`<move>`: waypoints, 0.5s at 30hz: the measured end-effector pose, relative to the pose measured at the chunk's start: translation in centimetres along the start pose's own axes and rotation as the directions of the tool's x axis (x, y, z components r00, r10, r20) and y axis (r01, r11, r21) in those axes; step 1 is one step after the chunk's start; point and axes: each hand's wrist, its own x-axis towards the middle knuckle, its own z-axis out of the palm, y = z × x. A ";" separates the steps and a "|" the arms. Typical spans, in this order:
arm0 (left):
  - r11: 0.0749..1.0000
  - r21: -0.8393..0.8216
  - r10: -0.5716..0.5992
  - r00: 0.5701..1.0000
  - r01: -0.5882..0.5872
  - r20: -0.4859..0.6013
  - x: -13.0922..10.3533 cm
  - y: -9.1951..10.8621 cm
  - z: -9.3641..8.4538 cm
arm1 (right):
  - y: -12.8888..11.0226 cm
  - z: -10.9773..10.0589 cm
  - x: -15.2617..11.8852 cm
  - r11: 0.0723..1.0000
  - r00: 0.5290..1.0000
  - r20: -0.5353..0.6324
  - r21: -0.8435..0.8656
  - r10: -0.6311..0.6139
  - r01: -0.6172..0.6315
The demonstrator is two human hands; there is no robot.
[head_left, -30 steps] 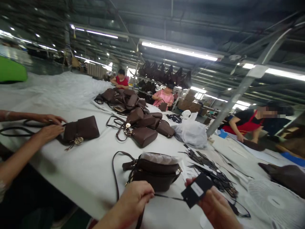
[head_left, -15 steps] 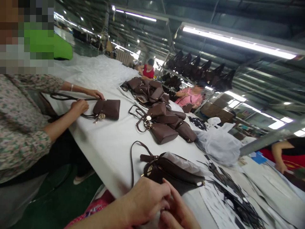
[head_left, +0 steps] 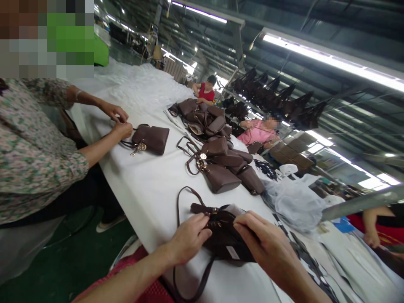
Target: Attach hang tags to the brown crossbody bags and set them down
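Observation:
A dark brown handbag [head_left: 232, 250] lies on the white table [head_left: 135, 185] right in front of me, its strap looped to the left and below. My left hand [head_left: 192, 237] pinches the bag's upper left part, by the zipper end and tassel. The fingers of my right hand [head_left: 257, 233] are closed on the bag's top edge, where whitish lining or wrapping shows. A small white label [head_left: 232, 252] is on the bag's side. Beyond it sits a pile of brown handbags [head_left: 222, 176] with straps and a round gold charm [head_left: 203, 156].
At the left, a person in a floral top [head_left: 38, 160] handles the strap of another brown bag [head_left: 154, 139]. Clear plastic bags [head_left: 293, 202] and black straps [head_left: 311, 265] lie to the right. More bags [head_left: 205, 118] are piled farther back, near two other people.
My hands were together in front of the bag; they have moved apart and up onto it. The bag has turned, showing its label. The neighbour's hands have come together on the strap.

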 end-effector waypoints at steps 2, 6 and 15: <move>0.997 -0.068 0.030 0.999 -0.028 0.020 0.4 -0.2 0.5 | 0.4 -0.4 1.4 0.998 0.999 0.042 -0.062 -0.014 0.016; 0.986 -0.162 0.032 0.999 -0.029 0.018 1.7 -0.5 0.8 | 1.2 -0.5 3.9 0.973 0.987 0.161 -0.228 0.020 0.017; 0.955 -0.294 -0.063 0.997 0.046 -0.048 2.3 -1.0 1.7 | 0.6 0.4 5.9 0.851 0.934 0.317 -0.524 0.164 0.029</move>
